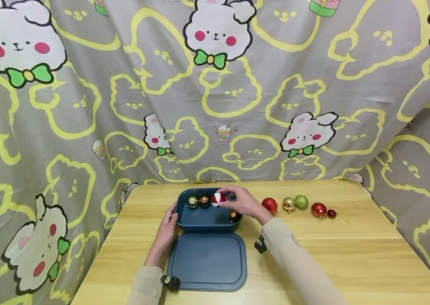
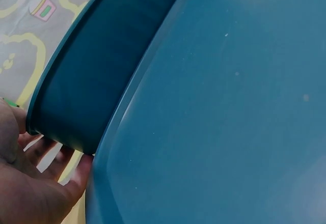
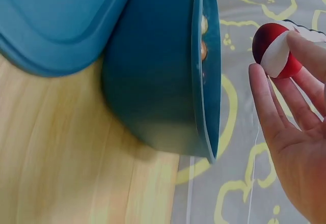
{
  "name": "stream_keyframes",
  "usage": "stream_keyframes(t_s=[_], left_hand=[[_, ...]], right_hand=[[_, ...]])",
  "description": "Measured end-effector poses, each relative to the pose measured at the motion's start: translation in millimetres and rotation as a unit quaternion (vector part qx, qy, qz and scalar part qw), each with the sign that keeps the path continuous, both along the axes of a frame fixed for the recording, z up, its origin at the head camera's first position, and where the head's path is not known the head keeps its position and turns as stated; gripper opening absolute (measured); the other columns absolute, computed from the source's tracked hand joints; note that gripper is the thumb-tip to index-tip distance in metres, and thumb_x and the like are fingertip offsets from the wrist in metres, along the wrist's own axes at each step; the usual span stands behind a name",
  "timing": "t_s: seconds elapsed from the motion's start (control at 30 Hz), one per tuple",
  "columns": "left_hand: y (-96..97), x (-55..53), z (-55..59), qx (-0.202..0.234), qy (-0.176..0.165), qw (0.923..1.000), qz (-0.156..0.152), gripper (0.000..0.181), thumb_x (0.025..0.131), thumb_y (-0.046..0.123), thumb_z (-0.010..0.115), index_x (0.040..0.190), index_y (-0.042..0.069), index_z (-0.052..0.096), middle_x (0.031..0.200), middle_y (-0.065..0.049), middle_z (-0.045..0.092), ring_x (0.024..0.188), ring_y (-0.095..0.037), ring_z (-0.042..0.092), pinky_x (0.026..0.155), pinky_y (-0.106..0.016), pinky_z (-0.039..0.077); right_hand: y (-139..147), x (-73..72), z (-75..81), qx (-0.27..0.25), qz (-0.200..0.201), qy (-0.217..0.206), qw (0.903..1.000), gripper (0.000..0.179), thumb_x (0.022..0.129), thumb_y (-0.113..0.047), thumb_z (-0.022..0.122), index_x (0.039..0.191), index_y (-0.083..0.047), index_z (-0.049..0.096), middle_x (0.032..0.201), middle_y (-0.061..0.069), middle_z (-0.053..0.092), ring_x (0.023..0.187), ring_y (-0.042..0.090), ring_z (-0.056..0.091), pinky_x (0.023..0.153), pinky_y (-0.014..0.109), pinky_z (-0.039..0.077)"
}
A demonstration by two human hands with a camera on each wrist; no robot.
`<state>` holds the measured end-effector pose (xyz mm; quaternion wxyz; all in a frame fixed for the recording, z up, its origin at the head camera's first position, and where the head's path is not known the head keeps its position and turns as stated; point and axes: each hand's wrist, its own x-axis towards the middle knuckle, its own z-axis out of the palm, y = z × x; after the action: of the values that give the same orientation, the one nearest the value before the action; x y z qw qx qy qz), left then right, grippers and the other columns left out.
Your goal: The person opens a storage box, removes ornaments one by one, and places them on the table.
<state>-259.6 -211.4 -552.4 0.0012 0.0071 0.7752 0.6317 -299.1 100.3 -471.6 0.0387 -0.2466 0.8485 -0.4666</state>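
A red and white bauble (image 1: 218, 199) is pinched between the thumb and fingertips of my right hand (image 1: 242, 201), above the blue plastic box (image 1: 203, 228). In the right wrist view the bauble (image 3: 277, 50) hangs clear of the box rim. Inside the box lie a gold bauble (image 1: 193, 201), a copper bauble (image 1: 204, 201) and, at the right end, a bronze bauble (image 1: 233, 216). My left hand (image 1: 167, 226) holds the box by its left end. The left wrist view shows those fingers (image 2: 77, 179) spread along the outer wall.
A flat blue lid (image 1: 207, 262) lies on the wooden table (image 1: 295, 271) in front of the box. To the right sit red baubles (image 1: 269, 206) (image 1: 318, 210), a gold bauble (image 1: 288, 204), a green one (image 1: 301, 201) and a small dark red one (image 1: 331, 214). Patterned cloth (image 1: 260, 127) hangs behind.
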Motion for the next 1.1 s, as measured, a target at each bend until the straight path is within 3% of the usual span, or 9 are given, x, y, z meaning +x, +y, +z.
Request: stream_keyframes(t_s=[0.6,1.1], left_hand=[[0.5,0.6,-0.9,-0.003,0.002,1.0000,-0.003,0.052,0.115,0.023,0.033,0.166,0.016,0.025,0.169,-0.021,0.023,0.155,-0.041,0.025,0.125,-0.060,0.024],[0.7,1.7,1.6,-0.004,0.000,1.0000,-0.003,0.052,0.115,0.017,0.033,0.166,0.010,0.024,0.168,-0.025,0.023,0.154,-0.045,0.025,0.124,-0.062,0.024]], right_hand=[[44.8,4.4,1.9,0.003,-0.023,-0.009,0.9997,0.041,0.094,-0.026,0.079,0.133,-0.022,0.068,0.130,0.002,0.067,0.110,0.022,0.068,0.084,0.035,0.059],[83.4,16.8,0.2,0.015,-0.047,0.013,0.9987,0.042,0.092,-0.023,0.080,0.132,-0.015,0.069,0.128,0.009,0.069,0.106,0.024,0.071,0.083,0.036,0.059]])
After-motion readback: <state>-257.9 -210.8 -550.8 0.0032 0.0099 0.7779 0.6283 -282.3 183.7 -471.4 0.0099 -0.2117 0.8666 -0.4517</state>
